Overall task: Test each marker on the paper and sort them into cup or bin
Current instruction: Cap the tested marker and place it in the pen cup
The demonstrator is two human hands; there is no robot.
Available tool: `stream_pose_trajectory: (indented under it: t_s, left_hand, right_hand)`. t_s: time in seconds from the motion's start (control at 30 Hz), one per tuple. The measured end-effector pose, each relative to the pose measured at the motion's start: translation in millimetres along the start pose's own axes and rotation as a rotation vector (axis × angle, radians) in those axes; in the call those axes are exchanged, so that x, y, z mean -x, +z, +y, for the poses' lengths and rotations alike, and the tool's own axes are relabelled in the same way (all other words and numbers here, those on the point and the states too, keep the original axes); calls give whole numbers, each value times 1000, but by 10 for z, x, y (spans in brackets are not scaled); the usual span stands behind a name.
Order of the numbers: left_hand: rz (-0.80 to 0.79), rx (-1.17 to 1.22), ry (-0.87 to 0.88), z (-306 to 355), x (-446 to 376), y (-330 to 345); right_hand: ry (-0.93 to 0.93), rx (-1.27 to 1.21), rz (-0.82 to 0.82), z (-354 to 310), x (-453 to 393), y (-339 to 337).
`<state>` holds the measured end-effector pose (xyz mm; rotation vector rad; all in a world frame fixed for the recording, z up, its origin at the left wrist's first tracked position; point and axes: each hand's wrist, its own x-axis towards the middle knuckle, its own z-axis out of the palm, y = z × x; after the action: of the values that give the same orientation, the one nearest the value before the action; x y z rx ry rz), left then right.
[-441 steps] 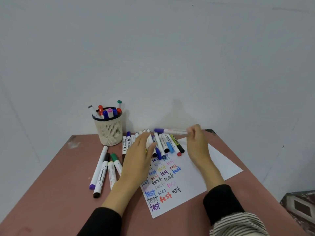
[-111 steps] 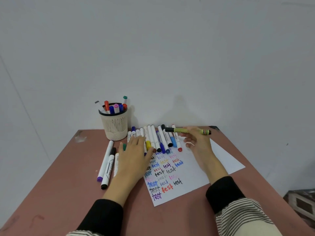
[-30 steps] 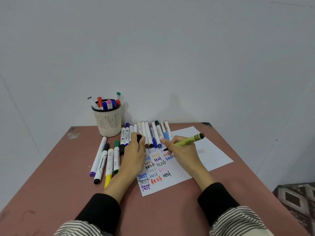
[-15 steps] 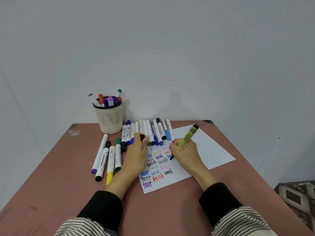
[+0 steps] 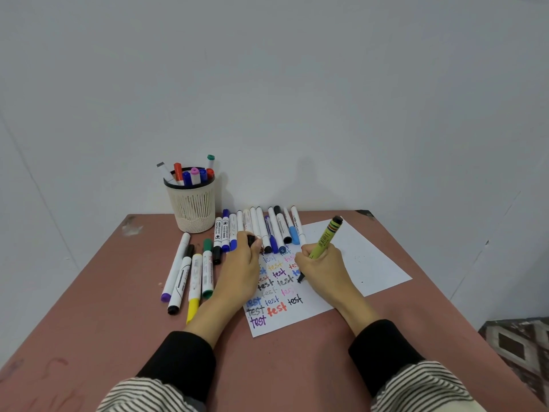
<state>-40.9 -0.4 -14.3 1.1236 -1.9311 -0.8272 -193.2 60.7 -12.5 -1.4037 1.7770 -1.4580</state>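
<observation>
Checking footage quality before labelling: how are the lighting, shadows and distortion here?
Head view: soft, even light, no glare; a faint shadow on the wall behind the cup; wide-angle bending at the table edges; the paper writing is legible; the right hand and marker are sharp.

Green marker (image 5: 325, 237) tilted, black tip on the paper (image 5: 356, 257) — cup (image 5: 191, 208) holds markers.

Both hands (image 5: 237, 272) (image 5: 322, 269) curled, seemingly gripping

Green marker (image 5: 325, 237) tip on paper (image 5: 356, 257)
</observation>
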Motion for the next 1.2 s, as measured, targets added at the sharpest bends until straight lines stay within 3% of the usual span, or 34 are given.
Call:
stream_pose_trajectory:
  t_s: [1.2]
  left_hand:
    - [-24,-26,-19,4,3,-15]
  right_hand:
    - [29,-21,76,28,-50,-66]
